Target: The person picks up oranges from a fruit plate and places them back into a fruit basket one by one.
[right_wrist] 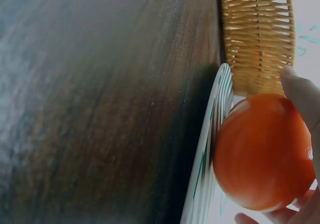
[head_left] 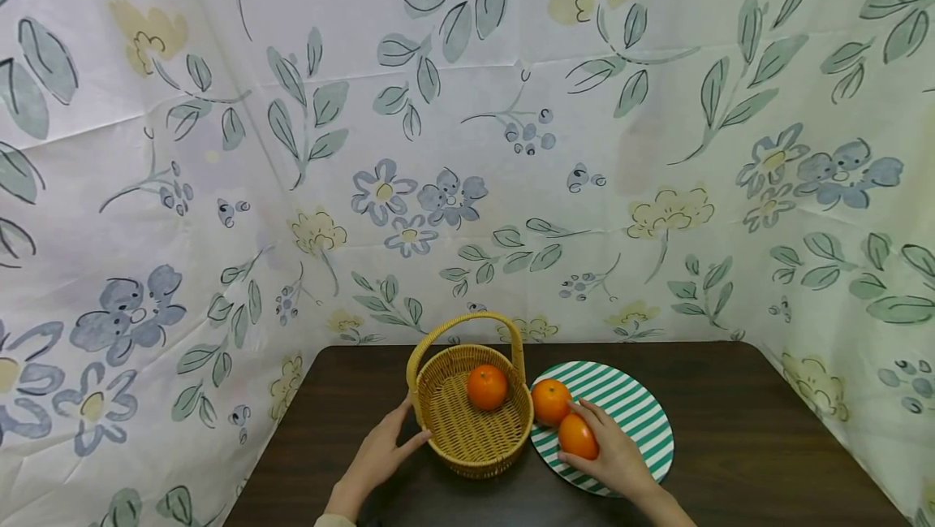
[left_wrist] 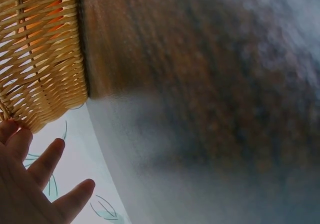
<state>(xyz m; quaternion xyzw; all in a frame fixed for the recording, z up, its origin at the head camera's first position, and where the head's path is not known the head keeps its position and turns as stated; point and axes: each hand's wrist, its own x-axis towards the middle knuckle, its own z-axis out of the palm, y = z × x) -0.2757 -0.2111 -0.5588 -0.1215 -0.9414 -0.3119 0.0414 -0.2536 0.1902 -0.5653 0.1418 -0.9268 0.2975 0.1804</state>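
My right hand (head_left: 615,452) holds a smooth, glossy persimmon (head_left: 579,436) between thumb and fingers, over the green-and-white striped plate (head_left: 643,409). In the right wrist view the persimmon (right_wrist: 262,151) is close against the plate (right_wrist: 202,171); whether it is lifted I cannot tell. Just behind it an orange (head_left: 551,402) lies on the plate's left side. A woven basket (head_left: 475,438) with a tall handle stands left of the plate, and another orange (head_left: 487,387) lies inside. At the basket's left side my left hand (head_left: 381,447) touches the wicker with spread, mostly straight fingers (left_wrist: 47,159).
The dark brown table (head_left: 745,421) extends right of the plate and left of the basket. A floral cloth (head_left: 511,186) hangs behind and along both sides of the table. The basket's handle (head_left: 467,317) arches above its rim.
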